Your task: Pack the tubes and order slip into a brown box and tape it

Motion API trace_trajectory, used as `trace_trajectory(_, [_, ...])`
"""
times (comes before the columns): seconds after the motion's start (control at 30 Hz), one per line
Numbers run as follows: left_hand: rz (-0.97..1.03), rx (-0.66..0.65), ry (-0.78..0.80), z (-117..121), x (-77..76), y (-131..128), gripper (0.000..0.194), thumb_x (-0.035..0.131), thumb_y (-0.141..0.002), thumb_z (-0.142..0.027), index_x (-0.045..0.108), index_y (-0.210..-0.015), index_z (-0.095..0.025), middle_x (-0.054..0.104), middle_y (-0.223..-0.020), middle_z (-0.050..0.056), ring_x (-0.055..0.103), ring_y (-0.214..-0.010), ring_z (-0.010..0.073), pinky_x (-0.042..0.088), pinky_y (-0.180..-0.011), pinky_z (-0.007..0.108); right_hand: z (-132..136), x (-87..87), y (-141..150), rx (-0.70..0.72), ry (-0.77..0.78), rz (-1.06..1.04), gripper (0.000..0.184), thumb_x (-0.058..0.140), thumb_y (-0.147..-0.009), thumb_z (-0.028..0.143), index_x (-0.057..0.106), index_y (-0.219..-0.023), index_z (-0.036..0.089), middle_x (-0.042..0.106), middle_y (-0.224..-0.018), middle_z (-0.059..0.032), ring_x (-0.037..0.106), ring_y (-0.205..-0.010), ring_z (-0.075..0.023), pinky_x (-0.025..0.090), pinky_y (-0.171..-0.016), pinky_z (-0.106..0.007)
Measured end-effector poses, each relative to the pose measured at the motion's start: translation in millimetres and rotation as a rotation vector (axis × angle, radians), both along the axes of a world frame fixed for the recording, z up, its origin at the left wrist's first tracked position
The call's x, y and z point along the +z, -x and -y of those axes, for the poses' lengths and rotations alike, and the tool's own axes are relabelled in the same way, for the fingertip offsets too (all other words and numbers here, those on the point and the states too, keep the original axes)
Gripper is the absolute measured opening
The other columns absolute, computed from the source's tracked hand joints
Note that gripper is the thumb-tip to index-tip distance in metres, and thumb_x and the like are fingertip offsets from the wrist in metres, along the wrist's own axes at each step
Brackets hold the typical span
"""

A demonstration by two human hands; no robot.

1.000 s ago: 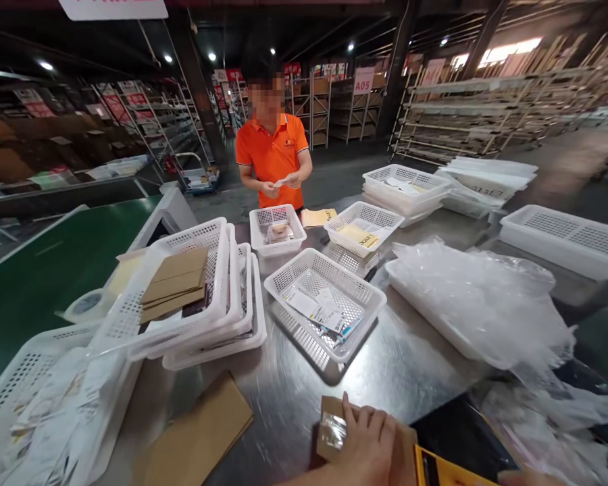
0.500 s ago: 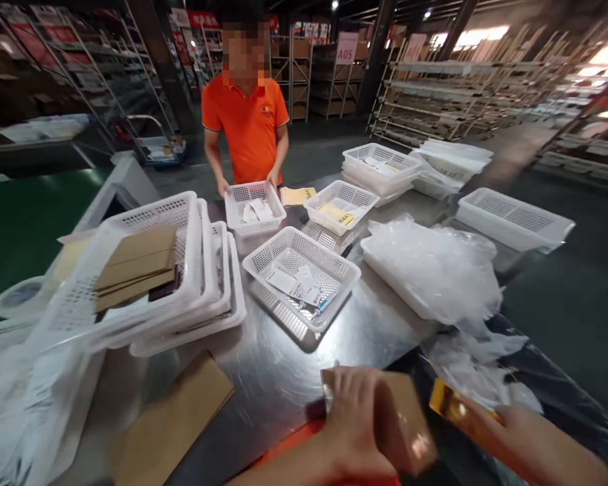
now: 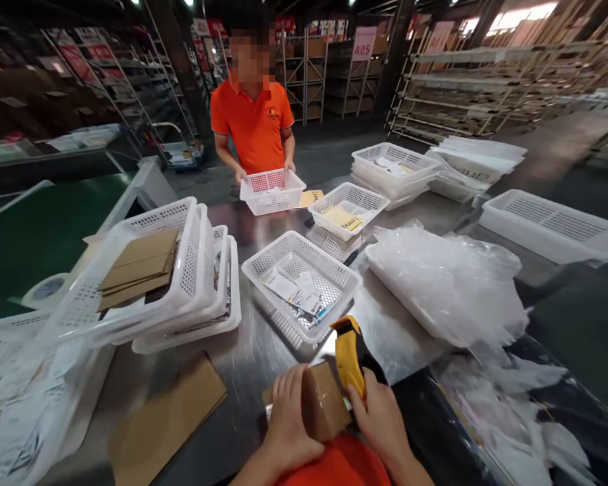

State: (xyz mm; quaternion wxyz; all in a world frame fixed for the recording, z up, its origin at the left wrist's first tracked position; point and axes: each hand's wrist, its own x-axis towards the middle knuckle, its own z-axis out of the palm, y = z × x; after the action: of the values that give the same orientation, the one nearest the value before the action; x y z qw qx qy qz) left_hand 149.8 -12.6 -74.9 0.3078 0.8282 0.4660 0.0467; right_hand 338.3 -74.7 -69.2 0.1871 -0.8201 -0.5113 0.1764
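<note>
A small brown cardboard box [image 3: 325, 399] is close in front of me, with a shiny strip like clear tape on its side. My left hand [image 3: 290, 422] grips the box from its left, thumb along the near edge. In my right hand [image 3: 382, 420] is a yellow and black tape dispenser [image 3: 349, 358], its toothed end pointing up and away. It is beside the box's right edge; whether it touches is hard to tell. Just beyond lies a white perforated basket [image 3: 253, 262] with printed slips [image 3: 296, 291] and small packets in it.
Stacked white baskets [image 3: 195, 263] stand at the left, the top one holding flat brown cardboard. More flat cardboard [image 3: 167, 418] lies at front left. Plastic bags [image 3: 450, 283] heap at the right. A co-worker in an orange shirt [image 3: 253, 128] holds another basket [image 3: 273, 202] across the metal table.
My right hand has brought the tape dispenser in from the right to the box. My left hand and the box have shifted left. The co-worker's basket is now tilted and raised.
</note>
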Motion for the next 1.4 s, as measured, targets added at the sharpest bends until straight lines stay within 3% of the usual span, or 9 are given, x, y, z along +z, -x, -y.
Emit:
trace_trajectory(0.2, [0.049, 0.074, -0.040, -4.1, -28.1, 19.5, 0.116, 0.069, -0.048, -0.038, 0.018, -0.151, -0.022, 0.034, -0.157, 0.010, 0.028, -0.144, 0.0405, 0.025, -0.121, 0.055, -5.6, -74.5, -99.8, 0.066, 0.065, 0.152, 0.037, 0.032, -0.089, 0.040, 0.058, -0.098, 0.016, 0.071, -0.081, -0.0153, 0.069, -0.081, -0.0341, 0.048, -0.082, -0.049])
trace_trajectory(0.33, [-0.082, 0.034, -0.333, -4.7, -44.8, 6.1, 0.082, 0.065, -0.067, -0.029, 0.039, -0.144, -0.033, 0.053, -0.144, 0.006, 0.036, -0.140, 0.0377, 0.018, -0.119, 0.065, -28.9, -102.9, -133.9, -0.084, -0.078, 0.222, 0.038, 0.033, -0.084, 0.037, 0.058, -0.104, 0.016, 0.067, -0.105, -0.0244, 0.062, -0.104, -0.0423, 0.041, -0.093, -0.060])
trace_trajectory(0.43, [-0.127, 0.015, -0.532, -7.3, -44.3, -15.9, 0.053, 0.055, -0.084, -0.020, 0.053, -0.132, -0.042, 0.062, -0.134, 0.003, 0.045, -0.136, 0.0326, 0.017, -0.117, 0.067, -59.3, -87.6, -118.2, -0.194, -0.185, -0.158, 0.055, 0.037, -0.082, 0.059, 0.054, -0.114, 0.017, 0.060, -0.119, -0.0236, 0.056, -0.115, -0.0424, 0.043, -0.094, -0.058])
trace_trajectory(0.53, [-0.063, -0.112, -0.821, -21.9, -33.2, -38.8, 0.041, 0.058, -0.087, -0.031, 0.058, -0.127, -0.040, 0.068, -0.124, 0.004, 0.050, -0.131, 0.0307, 0.008, -0.119, 0.064, -79.9, -58.1, -82.0, 0.092, 0.000, -0.969, 0.083, 0.055, -0.062, 0.081, 0.052, -0.120, 0.023, 0.064, -0.117, -0.0158, 0.060, -0.112, -0.0370, 0.050, -0.090, -0.050])
trace_trajectory(0.7, [0.064, -0.176, -1.149, -45.9, -16.7, -60.9, 0.048, 0.062, -0.082, -0.021, 0.058, -0.129, -0.028, 0.068, -0.123, 0.005, 0.028, -0.145, 0.0313, -0.006, -0.118, 0.063, -83.0, -32.2, -52.5, 0.200, -0.005, -1.455, 0.083, 0.086, -0.045, 0.062, 0.060, -0.117, 0.028, 0.066, -0.120, -0.0098, 0.063, -0.107, -0.0340, 0.050, -0.092, -0.044])
trace_trajectory(0.9, [0.504, 0.574, -0.195, -36.8, -11.6, -45.4, 0.107, 0.071, -0.069, -0.030, 0.007, -0.154, -0.019, 0.012, -0.163, 0.017, 0.008, -0.150, 0.0358, 0.015, -0.120, 0.055, -84.8, -16.7, -57.2, -0.031, -0.061, -1.601, 0.059, 0.078, -0.064, 0.055, 0.063, -0.116, 0.032, 0.064, -0.125, -0.0056, 0.058, -0.116, -0.0327, 0.051, -0.092, -0.042])
trace_trajectory(1.03, [1.123, 1.056, 0.422, -53.4, 17.9, -34.4, 0.115, 0.081, -0.061, -0.045, 0.011, -0.151, -0.027, 0.032, -0.156, 0.016, 0.035, -0.141, 0.0351, 0.046, -0.104, 0.043, -80.2, -9.6, -28.9, -0.077, -0.109, -1.710, 0.064, 0.079, -0.063, 0.053, 0.059, -0.121, 0.035, 0.063, -0.125, -0.0047, 0.059, -0.113, -0.0297, 0.051, -0.088, -0.038])
trace_trajectory(1.17, [1.301, 1.231, 0.544, -78.1, 47.0, -24.9, 0.090, 0.087, -0.055, -0.041, 0.043, -0.131, -0.023, 0.069, -0.112, 0.011, 0.068, -0.098, 0.0272, 0.055, -0.085, 0.037, -68.2, -22.4, 1.4, 0.070, -0.124, -1.589, 0.068, 0.077, -0.062, 0.059, 0.058, -0.121, 0.030, 0.064, -0.125, -0.0093, 0.057, -0.117, -0.0322, 0.046, -0.098, -0.043])
trace_trajectory(1.4, [1.223, 1.251, 0.479, -87.3, 58.2, 6.8, 0.065, 0.090, -0.046, -0.038, 0.064, -0.103, -0.018, 0.070, -0.079, 0.002, 0.064, -0.068, 0.0166, 0.050, -0.063, 0.027, -56.0, -47.4, 2.6, 0.290, -0.102, -1.362, 0.071, 0.065, -0.069, 0.069, 0.053, -0.126, 0.029, 0.062, -0.128, -0.0121, 0.059, -0.118, -0.0332, 0.048, -0.096, -0.043])
